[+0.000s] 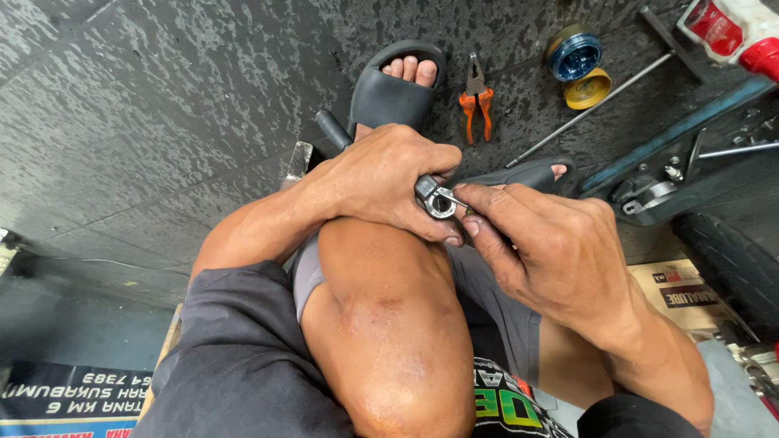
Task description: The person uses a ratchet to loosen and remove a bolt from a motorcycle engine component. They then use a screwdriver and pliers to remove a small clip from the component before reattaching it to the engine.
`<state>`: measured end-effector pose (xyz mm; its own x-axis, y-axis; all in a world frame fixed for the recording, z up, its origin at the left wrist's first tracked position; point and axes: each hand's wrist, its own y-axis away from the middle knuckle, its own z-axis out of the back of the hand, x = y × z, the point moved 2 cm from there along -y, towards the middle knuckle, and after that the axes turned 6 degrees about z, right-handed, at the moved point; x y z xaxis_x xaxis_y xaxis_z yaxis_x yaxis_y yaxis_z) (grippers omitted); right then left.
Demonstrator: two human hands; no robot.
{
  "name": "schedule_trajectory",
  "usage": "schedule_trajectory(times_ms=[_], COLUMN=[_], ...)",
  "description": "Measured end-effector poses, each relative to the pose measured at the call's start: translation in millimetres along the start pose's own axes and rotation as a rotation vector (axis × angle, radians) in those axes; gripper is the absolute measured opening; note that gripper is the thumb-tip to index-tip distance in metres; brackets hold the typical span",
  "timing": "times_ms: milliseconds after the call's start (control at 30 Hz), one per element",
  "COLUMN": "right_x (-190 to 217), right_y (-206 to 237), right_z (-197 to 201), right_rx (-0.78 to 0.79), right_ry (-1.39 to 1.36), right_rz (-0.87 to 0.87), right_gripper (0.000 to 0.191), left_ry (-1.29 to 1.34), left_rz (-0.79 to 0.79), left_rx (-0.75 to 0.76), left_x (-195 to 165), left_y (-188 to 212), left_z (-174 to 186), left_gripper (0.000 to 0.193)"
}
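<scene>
My left hand (388,180) grips a small metal part with a round ring-shaped end (439,202), resting over my raised left knee. A black handle (333,128) sticks out behind that hand toward the floor. My right hand (545,243) pinches a thin metal tool (455,200) whose tip sits in the ring of the part. Both hands meet just above the knee. What lies under my left palm is hidden.
Orange-handled pliers (475,102) lie on the dark floor beyond my sandalled foot (398,85). A blue tin (574,54) and a yellow lid (587,88) sit at the back right, next to a long metal rod (596,106). A tyre (734,264) and motorcycle parts stand at right.
</scene>
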<state>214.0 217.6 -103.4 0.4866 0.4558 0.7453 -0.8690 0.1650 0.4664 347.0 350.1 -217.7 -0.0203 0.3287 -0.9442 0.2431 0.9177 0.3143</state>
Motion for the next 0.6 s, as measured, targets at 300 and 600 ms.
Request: schedule_trajectory(times_ms=[300, 600], right_x=[-4.4, -4.8], right_y=[-0.4, -4.9], right_z=[-0.5, -13.9], right_rx=[0.004, 0.092], right_ry=[-0.059, 0.247], right_rz=[0.001, 0.086], right_gripper=[0.021, 0.016], left_ry=[0.03, 0.061], left_rz=[0.025, 0.041], left_rx=[0.039, 0.101], left_x=[-2.9, -2.4], left_y=[-3.9, -3.5], left_z=[-0.2, -6.5], left_gripper=[0.054, 0.038])
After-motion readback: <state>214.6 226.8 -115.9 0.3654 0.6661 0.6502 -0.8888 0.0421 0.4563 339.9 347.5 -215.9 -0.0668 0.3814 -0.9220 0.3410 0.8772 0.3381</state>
